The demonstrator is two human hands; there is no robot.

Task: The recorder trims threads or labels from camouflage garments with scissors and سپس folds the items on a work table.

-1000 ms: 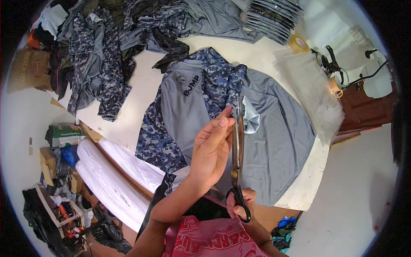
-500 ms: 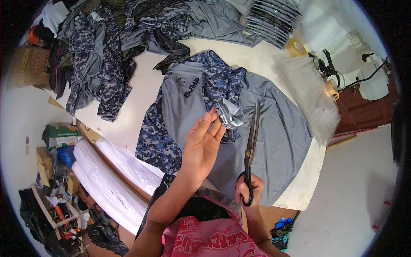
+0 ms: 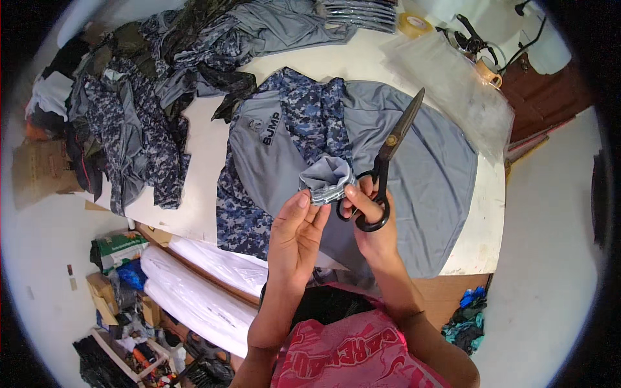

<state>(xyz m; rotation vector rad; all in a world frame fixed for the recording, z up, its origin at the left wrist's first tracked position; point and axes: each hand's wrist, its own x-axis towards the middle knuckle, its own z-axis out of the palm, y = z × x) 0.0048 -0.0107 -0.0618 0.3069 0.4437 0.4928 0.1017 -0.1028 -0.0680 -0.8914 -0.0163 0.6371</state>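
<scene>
We find the left hand pinching the sleeve cuff; the right hand carries black-handled scissors while its thumb meets the cuff's other side. We judge this a cuff check; trimming would call for turning the blades inward. The camouflage-and-grey shirt lies spread on the desk.

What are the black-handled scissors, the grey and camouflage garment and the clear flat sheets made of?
Black-handled scissors: probably steel blades, from dull metallic shine; smooth black handles, perhaps painted metal.
Grey and camouflage garment: smooth fabric, perhaps synthetic, from its soft folds and slight sheen.
Clear flat sheets: probably plastic film, see-through and wrinkled.
</scene>
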